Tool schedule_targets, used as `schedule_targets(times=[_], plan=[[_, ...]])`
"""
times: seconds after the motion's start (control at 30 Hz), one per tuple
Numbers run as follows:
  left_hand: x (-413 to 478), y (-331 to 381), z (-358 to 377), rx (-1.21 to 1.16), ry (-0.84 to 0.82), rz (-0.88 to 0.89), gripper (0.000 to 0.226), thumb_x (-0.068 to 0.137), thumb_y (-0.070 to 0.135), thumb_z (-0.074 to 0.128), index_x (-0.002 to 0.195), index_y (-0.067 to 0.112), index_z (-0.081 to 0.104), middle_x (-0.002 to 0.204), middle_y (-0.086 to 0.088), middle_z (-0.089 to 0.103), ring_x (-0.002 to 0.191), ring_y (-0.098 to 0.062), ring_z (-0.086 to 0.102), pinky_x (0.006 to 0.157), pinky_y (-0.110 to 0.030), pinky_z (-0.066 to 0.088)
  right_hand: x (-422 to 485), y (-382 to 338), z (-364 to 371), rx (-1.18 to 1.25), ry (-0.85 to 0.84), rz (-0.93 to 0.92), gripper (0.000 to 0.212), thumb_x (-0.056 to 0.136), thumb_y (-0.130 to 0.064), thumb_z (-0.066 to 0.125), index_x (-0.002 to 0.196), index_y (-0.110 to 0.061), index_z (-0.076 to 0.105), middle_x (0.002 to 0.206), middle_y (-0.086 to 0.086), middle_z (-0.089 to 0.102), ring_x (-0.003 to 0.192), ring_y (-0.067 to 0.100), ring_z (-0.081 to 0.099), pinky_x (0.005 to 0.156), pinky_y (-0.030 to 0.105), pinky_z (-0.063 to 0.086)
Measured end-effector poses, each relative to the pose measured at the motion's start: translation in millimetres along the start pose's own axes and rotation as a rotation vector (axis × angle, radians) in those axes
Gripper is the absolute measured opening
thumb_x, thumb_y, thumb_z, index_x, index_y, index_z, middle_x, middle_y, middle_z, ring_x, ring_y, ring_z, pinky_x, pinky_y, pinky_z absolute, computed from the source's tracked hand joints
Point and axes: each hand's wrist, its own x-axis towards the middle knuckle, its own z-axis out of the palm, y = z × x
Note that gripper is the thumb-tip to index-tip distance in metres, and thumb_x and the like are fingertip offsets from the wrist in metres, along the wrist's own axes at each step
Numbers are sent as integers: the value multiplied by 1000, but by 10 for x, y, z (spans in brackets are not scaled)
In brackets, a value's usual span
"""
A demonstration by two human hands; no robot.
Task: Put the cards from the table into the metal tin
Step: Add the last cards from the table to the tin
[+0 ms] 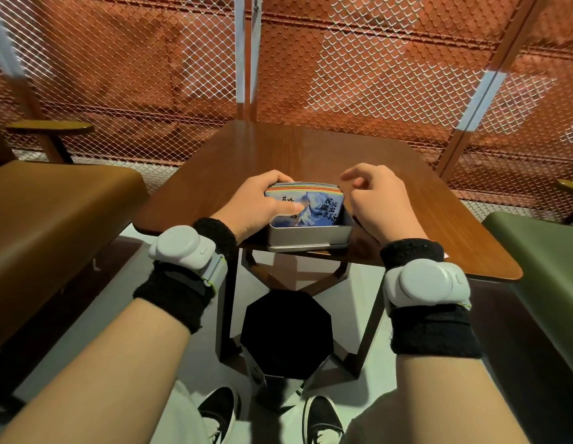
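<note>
A rectangular metal tin (309, 236) stands at the near edge of the wooden table (326, 155). A stack of cards (314, 203) with a blue picture and black writing on top lies tilted in the tin, its far end raised above the rim. My left hand (259, 205) grips the stack's left side, thumb on the top card, fingers curled over the far edge. My right hand (379, 200) hovers just right of the tin, fingers loosely curled and holding nothing.
A brown padded bench (54, 213) stands at the left and a green seat (541, 251) at the right. A black octagonal stool (286, 333) sits under the table by my feet. A mesh fence (374, 75) backs the table.
</note>
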Motion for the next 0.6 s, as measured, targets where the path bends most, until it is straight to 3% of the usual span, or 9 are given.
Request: schedule_targets(times=[0.13,0.27,0.33,0.47,0.6], plan=[[-10,12,8,3,5,-2,33,84,19,77,112,16,60,107,0,69,95,-13,71,70,-23,60,-4,118,-63,-331,-102,206,43,86,-19,52,129,-22,53,133,14,50,126,37,41,105,52,31],[-14,21,15,4,14,-4,33,85,19,76,112,17,59,106,1,69,94,-13,70,68,-21,60,-50,188,-86,-463,-226,378,38,89,-33,54,121,-15,47,132,17,48,124,39,40,105,56,33],[-9,19,12,1,16,-6,34,85,19,76,114,16,59,107,0,68,95,-13,70,68,-21,60,-15,237,-70,-450,-251,383,31,90,-36,58,111,-16,47,127,16,52,120,37,43,103,56,37],[-5,9,7,-2,13,-13,35,84,19,77,114,14,59,107,0,69,95,-14,71,72,-25,61,32,274,-44,-350,-234,322,33,88,-33,65,116,-20,54,125,12,58,117,33,50,102,55,42],[-7,8,6,4,9,-14,37,84,20,78,115,15,60,108,-1,70,95,-15,71,73,-28,62,-6,259,-26,-335,-191,237,27,87,-38,66,101,-26,48,119,6,60,113,30,51,102,54,36]])
